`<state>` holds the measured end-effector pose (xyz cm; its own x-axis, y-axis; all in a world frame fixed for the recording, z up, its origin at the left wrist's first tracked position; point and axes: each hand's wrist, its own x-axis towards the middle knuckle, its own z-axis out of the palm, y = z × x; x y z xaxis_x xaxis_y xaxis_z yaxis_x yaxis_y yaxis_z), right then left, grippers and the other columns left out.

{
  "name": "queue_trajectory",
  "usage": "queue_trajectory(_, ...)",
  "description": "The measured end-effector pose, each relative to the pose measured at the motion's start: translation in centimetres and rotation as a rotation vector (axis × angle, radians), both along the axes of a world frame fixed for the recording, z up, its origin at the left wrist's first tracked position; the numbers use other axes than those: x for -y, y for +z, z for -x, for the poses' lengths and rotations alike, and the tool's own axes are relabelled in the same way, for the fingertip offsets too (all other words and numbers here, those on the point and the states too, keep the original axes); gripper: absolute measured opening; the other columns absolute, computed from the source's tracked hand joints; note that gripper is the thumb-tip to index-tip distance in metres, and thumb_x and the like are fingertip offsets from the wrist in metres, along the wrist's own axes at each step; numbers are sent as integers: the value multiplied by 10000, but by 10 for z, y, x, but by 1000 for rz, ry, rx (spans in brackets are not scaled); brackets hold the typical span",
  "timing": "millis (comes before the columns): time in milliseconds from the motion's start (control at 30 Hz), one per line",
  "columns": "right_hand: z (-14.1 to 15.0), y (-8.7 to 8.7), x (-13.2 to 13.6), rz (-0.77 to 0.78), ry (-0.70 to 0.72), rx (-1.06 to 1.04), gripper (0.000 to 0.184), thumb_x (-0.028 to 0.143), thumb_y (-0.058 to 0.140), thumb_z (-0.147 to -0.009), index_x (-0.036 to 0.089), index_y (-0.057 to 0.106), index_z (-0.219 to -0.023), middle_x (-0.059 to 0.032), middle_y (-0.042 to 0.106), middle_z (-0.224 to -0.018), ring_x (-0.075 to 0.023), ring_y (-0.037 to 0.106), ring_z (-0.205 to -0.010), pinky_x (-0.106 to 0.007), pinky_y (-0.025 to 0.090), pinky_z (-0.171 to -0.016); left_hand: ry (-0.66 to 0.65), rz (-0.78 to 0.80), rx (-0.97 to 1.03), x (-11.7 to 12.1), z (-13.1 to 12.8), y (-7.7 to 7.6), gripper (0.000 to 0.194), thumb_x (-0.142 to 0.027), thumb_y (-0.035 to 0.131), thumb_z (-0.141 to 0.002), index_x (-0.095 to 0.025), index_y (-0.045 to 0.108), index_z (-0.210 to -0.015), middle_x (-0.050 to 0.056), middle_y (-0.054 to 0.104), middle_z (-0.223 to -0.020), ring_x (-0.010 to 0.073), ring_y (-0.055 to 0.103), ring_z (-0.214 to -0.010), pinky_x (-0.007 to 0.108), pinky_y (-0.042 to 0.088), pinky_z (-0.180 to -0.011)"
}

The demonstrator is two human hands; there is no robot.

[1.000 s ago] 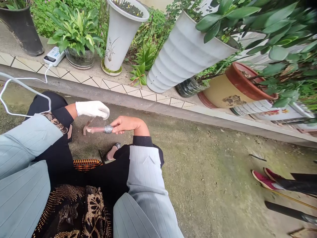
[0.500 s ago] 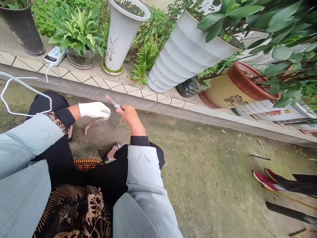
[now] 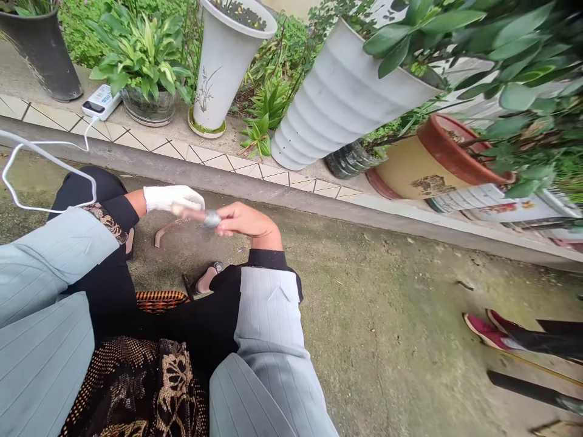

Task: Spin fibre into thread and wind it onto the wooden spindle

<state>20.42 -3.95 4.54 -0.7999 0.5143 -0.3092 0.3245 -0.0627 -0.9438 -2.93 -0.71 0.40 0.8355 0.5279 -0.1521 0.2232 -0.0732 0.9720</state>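
Note:
My left hand [image 3: 173, 198], in a white glove, is closed with its fingers curled downward. Below it hangs a thin, curved brown strip [image 3: 160, 234], which seems to come from under the glove; the grip itself is hidden. My bare right hand [image 3: 243, 220] is shut on a short brownish stick [image 3: 191, 213] with silvery wire [image 3: 211, 220] wound round it near my fingers. Motion blurs the stick, which points left and overlaps the lower edge of the glove. Whether it touches the glove or strip I cannot tell.
A tiled ledge [image 3: 195, 152] with several potted plants runs along the front. A white device [image 3: 102, 102] with a cable [image 3: 54, 144] lies on it at left. Another person's red shoes [image 3: 485, 331] are at right, near a dark bar [image 3: 528, 388] on the concrete.
My right hand has turned and shifted slightly right and down, swinging the wire-wound stick from pointing up-left to lying almost level beside the glove. My left hand has barely moved.

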Motion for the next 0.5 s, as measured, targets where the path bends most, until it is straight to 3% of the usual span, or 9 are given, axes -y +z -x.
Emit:
queue_trajectory(67, -3, 3, -1, -117, -379, -146, 363, 503, 635, -786, 146, 590, -741, 13, 561, -640, -54, 426, -502, -190, 348, -481, 41, 21, 36, 1, 0, 2, 344, -451, 580, -826, -114, 650, -829, 60, 621, -738, 92, 475, -547, 211, 384, -518)
queue_trajectory(133, -2, 0, -6, -233, -710, -120, 365, 510, 558, -843, 158, 578, -747, 7, 552, -644, -61, 422, -495, -196, 352, -483, 16, -7, -1, 4, 0, 7, 336, -442, 553, -851, -125, 663, -836, 45, 603, -694, 91, 464, -536, 208, 372, -515)
queue_trajectory(200, 0, -8, -14, -322, -845, 113, 335, 470, 545, -860, 158, 593, -746, -1, 555, -633, -76, 436, -496, -212, 361, -499, -30, -93, -83, 7, 0, 15, 307, -418, 553, -851, -141, 679, -818, 17, 573, -624, 92, 457, -522, 205, 355, -512)
queue_trajectory(267, 3, -16, -20, -393, -767, 434, 283, 403, 590, -836, 150, 614, -714, -4, 559, -605, -89, 456, -506, -230, 358, -525, -20, -198, -142, 8, 2, 23, 273, -388, 560, -838, -153, 689, -790, 2, 572, -607, 94, 471, -531, 204, 354, -527)
queue_trajectory(333, 5, -21, -21, -394, -540, 646, 239, 348, 620, -808, 143, 626, -686, 5, 554, -571, -93, 459, -505, -241, 345, -539, 31, -269, -172, 6, 6, 28, 256, -371, 564, -821, -154, 686, -757, -1, 592, -623, 99, 501, -561, 201, 364, -548)
queue_trajectory(400, 7, -19, -18, -282, -244, 664, 217, 331, 629, -792, 142, 633, -686, 20, 546, -549, -86, 452, -492, -238, 334, -533, 57, -284, -178, 3, 9, 28, 250, -362, 564, -811, -147, 677, -750, 4, 619, -665, 104, 527, -601, 200, 375, -570)
queue_trajectory(500, 6, -9, -8, -41, 142, 442, 233, 371, 682, -738, 142, 645, -722, 24, 573, -588, -75, 467, -505, -219, 349, -524, 52, -234, -144, -2, 12, 22, 245, -351, 568, -807, -130, 667, -773, 20, 643, -726, 101, 524, -610, 203, 378, -569)
